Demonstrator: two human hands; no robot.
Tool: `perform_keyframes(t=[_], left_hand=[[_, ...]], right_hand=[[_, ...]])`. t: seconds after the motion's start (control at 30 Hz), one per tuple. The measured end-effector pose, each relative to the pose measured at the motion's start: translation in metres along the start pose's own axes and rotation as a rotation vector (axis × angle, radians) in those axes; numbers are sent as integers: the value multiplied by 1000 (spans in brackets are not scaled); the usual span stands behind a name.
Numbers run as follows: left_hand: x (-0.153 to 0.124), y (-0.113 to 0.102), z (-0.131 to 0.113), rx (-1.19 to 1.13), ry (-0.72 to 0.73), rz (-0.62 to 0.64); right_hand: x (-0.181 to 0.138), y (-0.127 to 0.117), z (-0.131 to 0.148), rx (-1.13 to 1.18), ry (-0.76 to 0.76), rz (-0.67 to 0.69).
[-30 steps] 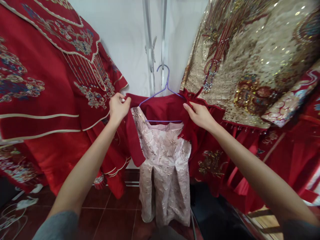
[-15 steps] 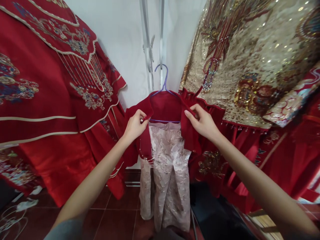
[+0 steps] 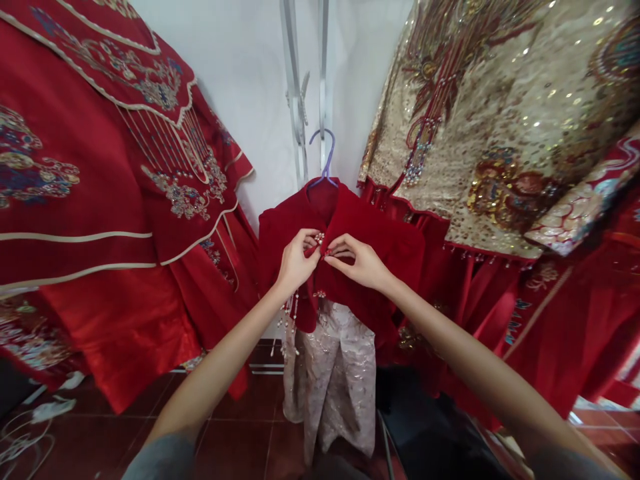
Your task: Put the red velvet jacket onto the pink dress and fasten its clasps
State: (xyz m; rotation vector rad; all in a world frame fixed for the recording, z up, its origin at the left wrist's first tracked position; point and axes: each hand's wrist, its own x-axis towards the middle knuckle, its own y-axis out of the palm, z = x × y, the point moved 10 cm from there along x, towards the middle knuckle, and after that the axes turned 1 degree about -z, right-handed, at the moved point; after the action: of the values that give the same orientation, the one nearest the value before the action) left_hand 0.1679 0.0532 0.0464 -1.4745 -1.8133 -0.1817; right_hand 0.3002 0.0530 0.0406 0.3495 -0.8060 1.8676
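Observation:
A small dark red velvet jacket [image 3: 373, 243] hangs on a purple hanger [image 3: 324, 152] over a pale pink brocade dress [image 3: 333, 373]. My left hand [image 3: 296, 261] pinches the jacket's left front edge at the chest. My right hand [image 3: 357, 260] pinches the right front edge. Both edges meet between my fingertips at a small beaded fastening [image 3: 319, 239]. Beaded tassels [image 3: 290, 313] dangle below my left wrist.
A large red embroidered robe [image 3: 100, 220] hangs on the left. A gold sequinned robe with red trim [image 3: 505, 120] hangs on the right. A metal rail [image 3: 300, 93] runs up the white wall behind. Dark red floor tiles [image 3: 240, 427] and white cables [image 3: 30, 427] lie below.
My hands have drawn the two open jacket fronts together over the pink dress, from wide apart to meeting at the centre of the chest.

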Motion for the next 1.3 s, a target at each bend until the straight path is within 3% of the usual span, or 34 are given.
perform_keyframes(t=[0.23, 0.6, 0.97, 1.17, 1.3], left_hand=[[-22, -8, 9, -61, -53, -84], [-15, -6, 9, 21, -21, 21], [-10, 2, -14, 80, 18, 78], [-6, 7, -16, 137, 11, 71], [-2, 11, -17, 154, 11, 79]], right_hand=[[-1, -5, -4, 19, 6, -80], [10, -8, -12, 145, 19, -126], [6, -23, 10, -18, -75, -232], [0, -35, 19, -230, -117, -359], [-5, -37, 10, -143, -72, -397]])
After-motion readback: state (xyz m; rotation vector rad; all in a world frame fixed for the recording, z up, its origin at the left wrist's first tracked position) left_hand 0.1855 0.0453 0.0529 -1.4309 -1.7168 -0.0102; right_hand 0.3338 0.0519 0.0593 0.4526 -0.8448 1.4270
